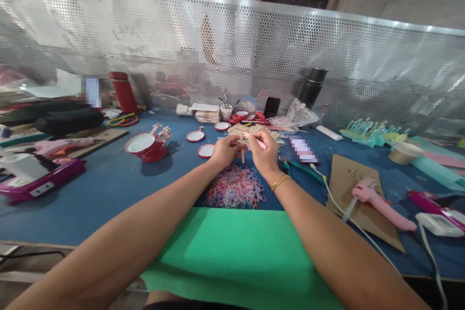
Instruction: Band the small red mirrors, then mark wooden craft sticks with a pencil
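Observation:
Over the middle of the blue table, my left hand (225, 151) is closed in a pinch on a flat wooden stick (242, 152), which stands roughly upright between my hands. My right hand (264, 149), a gold bracelet on its wrist, has its fingers closed around a slim pink pen-like thing (260, 144). Its tip points toward the stick, but whether they touch is too small to tell. Below both hands lies a heap of small coloured rubber bands (235, 186). More flat wooden sticks (232, 130) are spread behind my hands.
Stacked red-rimmed white discs (145, 147) stand left, with single discs (195, 136) nearby. Green-handled pliers (303, 170) and a phone (303, 150) lie right. A pink glue gun (381, 201) rests on cardboard (337, 174). Green cloth (232, 247) covers the near edge; perforated metal (152, 34) closes the back.

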`<state>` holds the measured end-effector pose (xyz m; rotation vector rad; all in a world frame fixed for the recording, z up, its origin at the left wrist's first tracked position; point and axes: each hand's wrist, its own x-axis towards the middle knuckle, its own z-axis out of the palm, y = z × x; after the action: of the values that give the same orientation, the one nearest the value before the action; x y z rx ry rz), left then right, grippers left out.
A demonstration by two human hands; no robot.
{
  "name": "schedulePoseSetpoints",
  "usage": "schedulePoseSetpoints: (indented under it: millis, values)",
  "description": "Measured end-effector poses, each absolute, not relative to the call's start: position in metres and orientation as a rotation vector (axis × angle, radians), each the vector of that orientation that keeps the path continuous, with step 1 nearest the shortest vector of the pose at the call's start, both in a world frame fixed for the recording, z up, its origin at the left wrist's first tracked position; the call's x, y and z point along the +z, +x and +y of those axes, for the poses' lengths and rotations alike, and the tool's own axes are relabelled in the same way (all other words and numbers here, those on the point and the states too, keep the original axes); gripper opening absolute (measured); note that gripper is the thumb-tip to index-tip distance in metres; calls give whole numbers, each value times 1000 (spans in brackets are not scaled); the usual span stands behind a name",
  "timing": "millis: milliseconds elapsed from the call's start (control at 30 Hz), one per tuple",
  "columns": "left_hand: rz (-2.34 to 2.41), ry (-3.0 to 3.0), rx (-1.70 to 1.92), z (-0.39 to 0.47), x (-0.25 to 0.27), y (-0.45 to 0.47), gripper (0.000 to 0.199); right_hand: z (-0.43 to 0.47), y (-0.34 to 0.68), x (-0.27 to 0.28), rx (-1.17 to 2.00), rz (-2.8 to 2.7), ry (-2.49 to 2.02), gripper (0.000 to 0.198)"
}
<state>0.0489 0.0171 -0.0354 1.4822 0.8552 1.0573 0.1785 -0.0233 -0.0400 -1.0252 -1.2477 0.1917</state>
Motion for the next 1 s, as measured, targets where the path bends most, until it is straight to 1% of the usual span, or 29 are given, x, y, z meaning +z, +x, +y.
schedulePoseSetpoints:
  millis: [233, 333, 567, 767, 1000]
  values:
    - [838, 1480, 1064, 18, -37, 49, 38, -26, 176, -37, 196, -1263, -1006, 18]
    - [831, 1482, 1071, 19, -38, 49, 36, -27, 175, -36, 201, -1286, -1013, 20]
    - [846, 1511, 1057, 16, -36, 48, 34, -25, 180, -38, 169, -1235, -1035, 14]
    - [830, 1465, 1082, 20, -39, 50, 34, -26, 175, -38, 206, -1294, -991, 18]
    - [831, 1478, 1079, 18, -37, 50, 34, -25, 177, -38, 184, -1287, -1005, 17]
